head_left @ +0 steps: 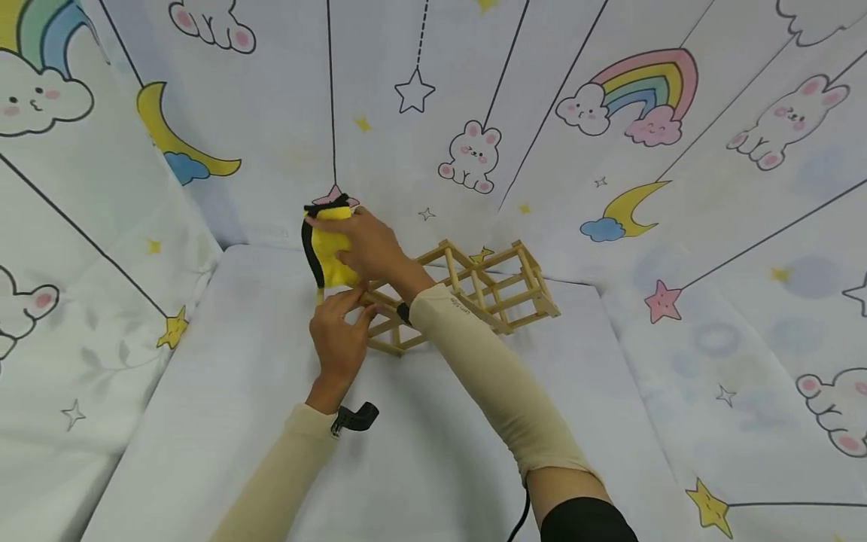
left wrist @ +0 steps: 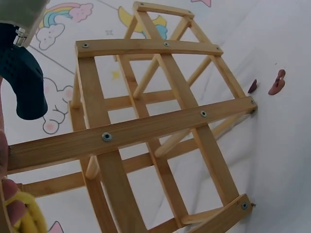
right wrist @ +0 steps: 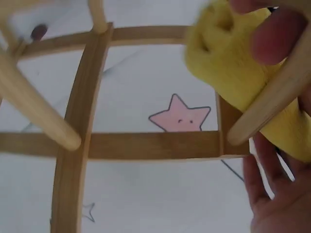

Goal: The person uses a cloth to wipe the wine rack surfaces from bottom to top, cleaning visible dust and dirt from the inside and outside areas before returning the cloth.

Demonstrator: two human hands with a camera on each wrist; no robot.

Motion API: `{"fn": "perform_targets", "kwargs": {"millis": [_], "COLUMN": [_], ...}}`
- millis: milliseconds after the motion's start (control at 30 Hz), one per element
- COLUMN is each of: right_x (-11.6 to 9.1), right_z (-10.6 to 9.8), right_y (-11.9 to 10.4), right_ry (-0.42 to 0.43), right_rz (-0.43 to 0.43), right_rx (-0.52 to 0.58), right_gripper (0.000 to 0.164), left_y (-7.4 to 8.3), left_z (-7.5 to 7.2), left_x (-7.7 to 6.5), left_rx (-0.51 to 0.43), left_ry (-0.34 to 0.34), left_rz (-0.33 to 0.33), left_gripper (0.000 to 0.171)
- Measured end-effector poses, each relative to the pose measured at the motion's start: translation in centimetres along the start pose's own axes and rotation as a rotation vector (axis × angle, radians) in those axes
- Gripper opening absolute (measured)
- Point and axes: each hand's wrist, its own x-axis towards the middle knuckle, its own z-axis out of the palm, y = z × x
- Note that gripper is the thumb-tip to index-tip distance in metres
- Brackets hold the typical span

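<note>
A light wooden slatted rack [left wrist: 155, 124], joined by round rods and screws, stands at a slant on the white surface. Over its left end hangs a yellow cloth [head_left: 333, 252] with black edging. My right hand [head_left: 375, 245] holds the cloth from above, its index finger lying along the upper edge. Lower down, my left hand [head_left: 335, 339] grips the rack's near left corner between thumb and fingers. In the right wrist view the cloth [right wrist: 233, 63] is bunched around the end bars. Part of the right fingers' hold is hidden behind cloth and wood.
White sheeting [head_left: 284, 467] covers the work surface, and printed walls with rabbits, stars and rainbows rise behind and at both sides. A black wrist camera [head_left: 357, 416] sticks out from the left wrist. A dark cable [head_left: 520, 519] hangs by the right elbow.
</note>
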Motion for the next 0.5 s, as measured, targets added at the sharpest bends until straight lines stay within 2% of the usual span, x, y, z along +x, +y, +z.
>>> {"fn": "perform_targets", "kwargs": {"millis": [100,167,233,333,400,433,500], "right_x": [0.5,0.9,1.2,1.3,1.3,1.2,1.2], "right_z": [0.6,0.8,0.7,0.4,0.2,0.1,-0.1], "right_y": [0.0,0.0,-0.1,0.1,0.3,0.3,0.3], "right_ry": [-0.164,-0.214,-0.192,-0.054,0.027,0.032,-0.026], "right_rz": [-0.022,-0.059,-0.091,-0.092,-0.075,-0.074,-0.079], "right_rx": [-0.177,-0.245,-0.293,-0.326,-0.295,-0.284,-0.267], "right_gripper": [0.071,0.072,0.070,0.066,0.065,0.065,0.065], "left_y": [-0.2,-0.3,-0.3,-0.4,-0.3,-0.3,-0.4], "left_z": [0.2,0.3,0.3,0.3,0.2,0.2,0.2], "left_x": [-0.3,-0.4,-0.4,-0.4,-0.3,-0.2,-0.1], "left_rx": [-0.002,-0.001,-0.010,-0.025,-0.032,-0.031,-0.022], "left_ry": [0.037,0.049,0.052,0.038,0.028,0.025,0.027], "left_rz": [0.028,0.038,0.042,0.038,0.037,0.036,0.042], "left_gripper": [0.049,0.048,0.048,0.049,0.049,0.049,0.049]}}
